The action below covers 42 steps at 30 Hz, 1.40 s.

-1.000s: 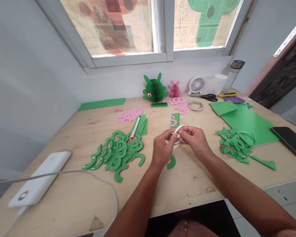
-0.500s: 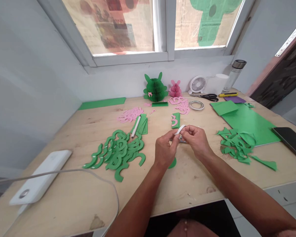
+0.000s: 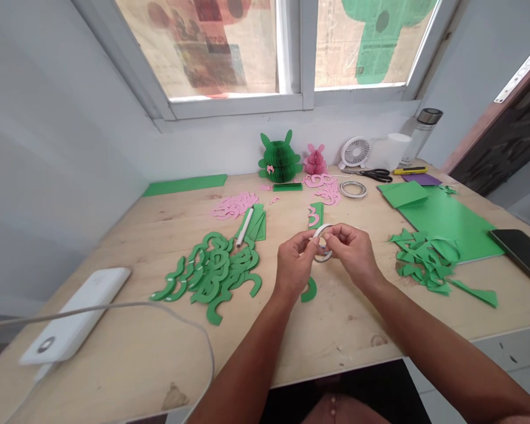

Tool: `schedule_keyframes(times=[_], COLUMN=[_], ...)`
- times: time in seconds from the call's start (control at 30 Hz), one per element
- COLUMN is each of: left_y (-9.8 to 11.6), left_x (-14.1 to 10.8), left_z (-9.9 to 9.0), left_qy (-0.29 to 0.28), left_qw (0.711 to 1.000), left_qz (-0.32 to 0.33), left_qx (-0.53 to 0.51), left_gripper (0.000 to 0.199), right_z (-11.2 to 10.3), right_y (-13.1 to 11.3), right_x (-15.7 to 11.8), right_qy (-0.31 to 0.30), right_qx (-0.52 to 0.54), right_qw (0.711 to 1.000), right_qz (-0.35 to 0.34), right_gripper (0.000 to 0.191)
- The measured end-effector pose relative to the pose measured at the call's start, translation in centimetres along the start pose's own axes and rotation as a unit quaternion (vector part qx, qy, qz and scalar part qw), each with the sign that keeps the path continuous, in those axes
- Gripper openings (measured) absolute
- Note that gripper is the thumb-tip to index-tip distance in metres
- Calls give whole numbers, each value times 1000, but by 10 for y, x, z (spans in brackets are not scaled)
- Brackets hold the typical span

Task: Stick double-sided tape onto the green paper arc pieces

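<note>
Between my two hands is a narrow roll of white tape [image 3: 321,228], its ring turned so that its opening faces me. My left hand [image 3: 295,265] grips the roll's left side with thumb and fingers. On the other side, my right hand [image 3: 352,253] pinches the roll's edge near the top. Just below them a curved green paper piece [image 3: 310,291] lies on the wooden table [image 3: 331,335]. Beyond the roll is a green folded card with pink curved pieces [image 3: 314,217] on it.
Left of my hands lies a pile of green curved pieces [image 3: 216,265], with a white pen [image 3: 245,227] behind it. Green scraps [image 3: 426,259] and a phone [image 3: 521,250] are to the right. A power bank [image 3: 77,312] with a cable sits at far left. Scissors [image 3: 377,175] lie at the back.
The tape roll has turned between my fingers, so its ring shape now shows. More of the green curved piece below my hands is uncovered.
</note>
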<state>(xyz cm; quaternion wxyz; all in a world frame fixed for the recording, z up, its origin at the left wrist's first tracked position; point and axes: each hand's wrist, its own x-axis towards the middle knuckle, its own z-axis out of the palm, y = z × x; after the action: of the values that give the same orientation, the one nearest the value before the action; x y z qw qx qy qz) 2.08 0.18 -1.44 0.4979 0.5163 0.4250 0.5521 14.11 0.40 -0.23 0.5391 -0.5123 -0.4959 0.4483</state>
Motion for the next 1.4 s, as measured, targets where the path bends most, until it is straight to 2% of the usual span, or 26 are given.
schedule_keyframes(times=[0.27, 0.5, 0.97, 1.2, 1.4], left_y=[1, -3, 7, 5, 3], left_x=[-1, -1, -5, -6, -4], left_z=[-1, 0, -1, 1, 2], left_qy=[6, -2, -8, 2, -3], left_qw=[1000, 1000, 995, 996, 1000], left_qz=[4, 17, 38, 29, 11], left_qx=[25, 11, 90, 81, 15], left_gripper=[24, 24, 24, 24, 23], right_z=[-2, -1, -3, -1, 0], right_y=[0, 5, 7, 9, 9], right_x=[-4, -5, -5, -5, -4], right_qy=[30, 55, 68, 88, 91], right_qx=[-180, -266, -361, -359, -357], right_qw=[976, 943, 892, 888, 887], right_qz=[-122, -191, -264, -274, -277], right_gripper=[13, 12, 14, 10, 9])
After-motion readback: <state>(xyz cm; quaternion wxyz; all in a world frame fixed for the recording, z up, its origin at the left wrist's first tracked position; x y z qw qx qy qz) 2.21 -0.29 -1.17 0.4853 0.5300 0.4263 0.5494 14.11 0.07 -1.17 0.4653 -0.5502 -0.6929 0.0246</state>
